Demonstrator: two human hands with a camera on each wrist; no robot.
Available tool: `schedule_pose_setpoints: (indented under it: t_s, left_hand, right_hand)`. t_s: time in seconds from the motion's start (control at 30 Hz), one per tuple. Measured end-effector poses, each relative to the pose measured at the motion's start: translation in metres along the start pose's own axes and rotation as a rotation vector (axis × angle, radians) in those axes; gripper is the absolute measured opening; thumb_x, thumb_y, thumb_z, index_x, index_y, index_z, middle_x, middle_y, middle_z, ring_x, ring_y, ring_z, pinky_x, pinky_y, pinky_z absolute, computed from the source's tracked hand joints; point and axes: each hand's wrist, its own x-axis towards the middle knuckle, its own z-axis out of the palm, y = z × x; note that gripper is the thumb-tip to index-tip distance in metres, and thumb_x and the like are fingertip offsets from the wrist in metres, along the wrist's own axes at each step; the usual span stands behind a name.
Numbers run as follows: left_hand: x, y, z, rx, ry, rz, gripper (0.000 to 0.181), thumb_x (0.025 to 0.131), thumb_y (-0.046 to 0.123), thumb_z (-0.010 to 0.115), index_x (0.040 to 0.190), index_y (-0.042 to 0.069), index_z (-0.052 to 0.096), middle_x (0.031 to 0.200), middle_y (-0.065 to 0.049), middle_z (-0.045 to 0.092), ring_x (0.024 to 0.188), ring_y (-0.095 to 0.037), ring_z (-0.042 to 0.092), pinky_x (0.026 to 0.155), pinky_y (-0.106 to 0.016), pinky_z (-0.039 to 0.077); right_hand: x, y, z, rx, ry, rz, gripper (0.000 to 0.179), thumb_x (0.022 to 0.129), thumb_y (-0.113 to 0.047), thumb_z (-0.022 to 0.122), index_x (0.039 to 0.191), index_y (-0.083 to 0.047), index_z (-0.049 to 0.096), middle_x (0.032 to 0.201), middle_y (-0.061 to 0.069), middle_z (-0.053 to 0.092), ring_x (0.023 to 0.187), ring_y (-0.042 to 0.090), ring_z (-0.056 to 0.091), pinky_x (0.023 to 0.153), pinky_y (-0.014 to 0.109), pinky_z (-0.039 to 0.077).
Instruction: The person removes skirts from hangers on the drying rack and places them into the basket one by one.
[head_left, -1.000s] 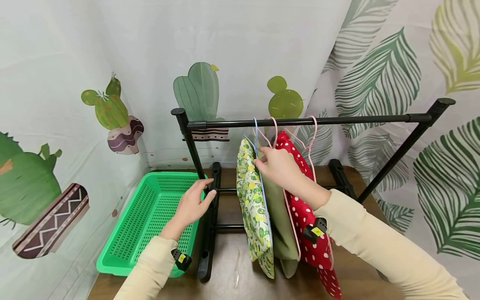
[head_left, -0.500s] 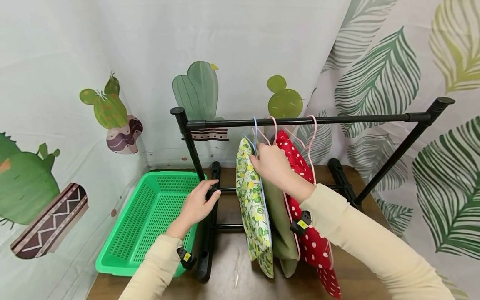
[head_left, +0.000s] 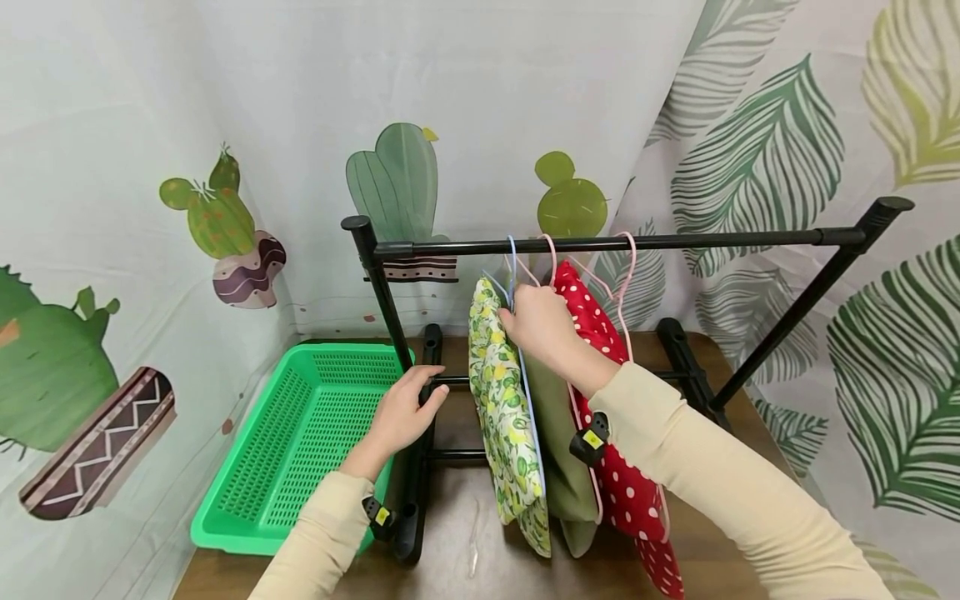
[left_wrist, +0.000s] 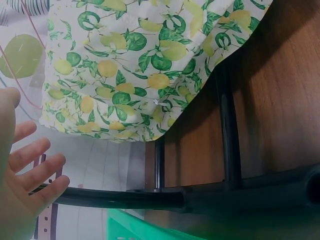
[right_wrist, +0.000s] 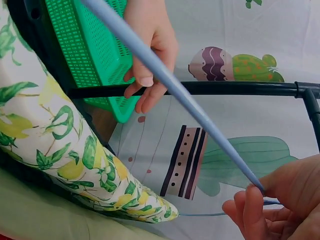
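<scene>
My right hand (head_left: 542, 327) pinches a blue clothes hanger (right_wrist: 190, 102) just below its hook, thumb and fingers meeting on the bar in the right wrist view. A lemon-print cloth (head_left: 501, 400) hangs on that hanger, leftmost on the black rack's top rail (head_left: 697, 241). Behind the hand is an olive-green cloth (head_left: 558, 433) on a pink hanger, then a red polka-dot cloth (head_left: 626, 492) on another pink hanger (head_left: 630, 267). My left hand (head_left: 401, 417) is beside the rack's left post, fingers spread and holding nothing, left of the lemon-print cloth.
A green plastic basket (head_left: 225, 512) stands left of the rack on the brown wooden table (head_left: 457, 525). Black feet and lower crossbars (head_left: 457, 454) of the rack sit on the table. A printed curtain (head_left: 480, 67) with cacti and leaves hangs behind.
My right hand has shifted left and closed its fingers on the blue hanger's neck. The lemon-print cloth's upper part has edged left. My left hand has moved slightly right.
</scene>
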Motion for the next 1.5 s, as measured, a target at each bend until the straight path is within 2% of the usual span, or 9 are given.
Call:
schedule_pose_setpoints:
  t_s: [0.3, 0.77, 1.07, 1.3, 1.5]
  left_hand:
    - [0.002, -0.002, 0.009, -0.027, 0.0, -0.027, 0.04, 0.094, 0.04, 0.048, 0.128, 0.02, 0.053, 0.126, -0.002, 0.054, 0.106, -0.024, 0.057, 0.074, -0.043, 0.049]
    - [0.006, -0.009, 0.025, -0.141, -0.005, -0.146, 0.041, 0.094, 0.039, 0.048, 0.129, 0.018, 0.053, 0.126, -0.008, 0.054, 0.105, -0.023, 0.058, 0.08, -0.044, 0.049]
    - [0.009, -0.014, 0.035, -0.194, 0.041, -0.15, 0.04, 0.094, 0.032, 0.051, 0.129, 0.012, 0.051, 0.125, -0.009, 0.056, 0.101, -0.026, 0.06, 0.081, -0.042, 0.05]
    - [0.01, -0.012, 0.041, -0.252, 0.05, -0.212, 0.042, 0.095, 0.032, 0.05, 0.132, 0.012, 0.048, 0.126, -0.01, 0.055, 0.103, -0.026, 0.059, 0.083, -0.043, 0.049]
    - [0.009, -0.011, 0.047, -0.338, 0.058, -0.251, 0.043, 0.095, 0.032, 0.05, 0.132, 0.01, 0.047, 0.125, -0.013, 0.055, 0.102, -0.026, 0.06, 0.081, -0.042, 0.05]
  right_hand:
    - [0.003, 0.0, -0.004, 0.023, -0.016, 0.021, 0.026, 0.087, -0.02, 0.06, 0.067, -0.003, 0.054, 0.054, 0.008, 0.052, 0.048, 0.023, 0.053, 0.044, 0.031, 0.043]
    - [0.006, -0.004, 0.0, -0.021, 0.029, 0.023, 0.023, 0.086, -0.02, 0.06, 0.071, -0.004, 0.059, 0.061, 0.011, 0.059, 0.058, 0.03, 0.06, 0.05, 0.039, 0.049]
    - [0.008, -0.006, 0.001, -0.069, 0.074, -0.002, 0.021, 0.085, -0.019, 0.06, 0.072, -0.004, 0.06, 0.068, 0.015, 0.063, 0.067, 0.036, 0.064, 0.058, 0.046, 0.052]
    - [0.009, -0.008, -0.004, -0.05, 0.074, -0.01, 0.022, 0.086, -0.021, 0.06, 0.071, -0.005, 0.06, 0.063, 0.01, 0.061, 0.059, 0.031, 0.062, 0.051, 0.041, 0.05]
    - [0.01, -0.011, -0.011, -0.037, 0.077, -0.021, 0.023, 0.087, -0.021, 0.059, 0.069, -0.006, 0.06, 0.061, 0.007, 0.059, 0.057, 0.026, 0.059, 0.049, 0.037, 0.048]
